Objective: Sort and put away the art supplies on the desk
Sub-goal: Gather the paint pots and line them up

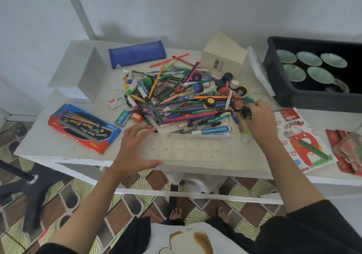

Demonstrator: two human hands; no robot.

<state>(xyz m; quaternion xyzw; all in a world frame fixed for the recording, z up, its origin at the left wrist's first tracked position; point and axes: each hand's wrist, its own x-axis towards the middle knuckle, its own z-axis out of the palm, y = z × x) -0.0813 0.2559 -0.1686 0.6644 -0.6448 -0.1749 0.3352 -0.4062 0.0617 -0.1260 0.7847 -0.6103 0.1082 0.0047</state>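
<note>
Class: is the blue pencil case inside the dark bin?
No, the pencil case lies on the desk, far left of the bin.

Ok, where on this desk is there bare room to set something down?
Best patch: the front strip of the desk between the left hand and the right arm, just before the pen pile. A smaller one lies at the front left corner, beside the red and blue pencil box. The middle is crowded; the right hand grips a black jar there.
</note>
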